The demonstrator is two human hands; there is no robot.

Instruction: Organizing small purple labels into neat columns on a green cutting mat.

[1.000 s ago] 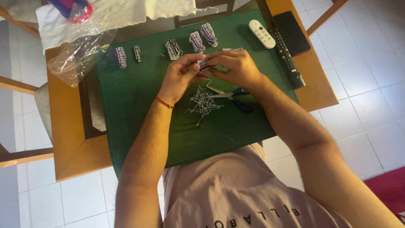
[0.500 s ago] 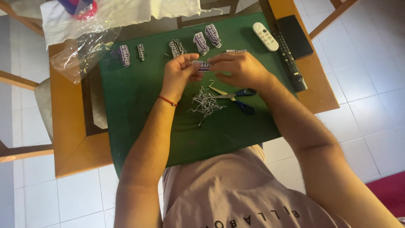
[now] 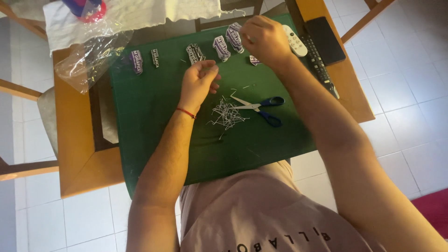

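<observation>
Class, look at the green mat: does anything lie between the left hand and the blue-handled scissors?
Nothing visible does. The left hand hovers left of the scissors; only bare green mat separates them. The paper trimmings lie lower.

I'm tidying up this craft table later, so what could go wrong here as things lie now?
The scissors lie open on the green mat close to the left hand; a careless reach might catch a blade. The heap of paper trimmings is loose and could scatter. The white remote beside the right hand could get nudged.
</observation>
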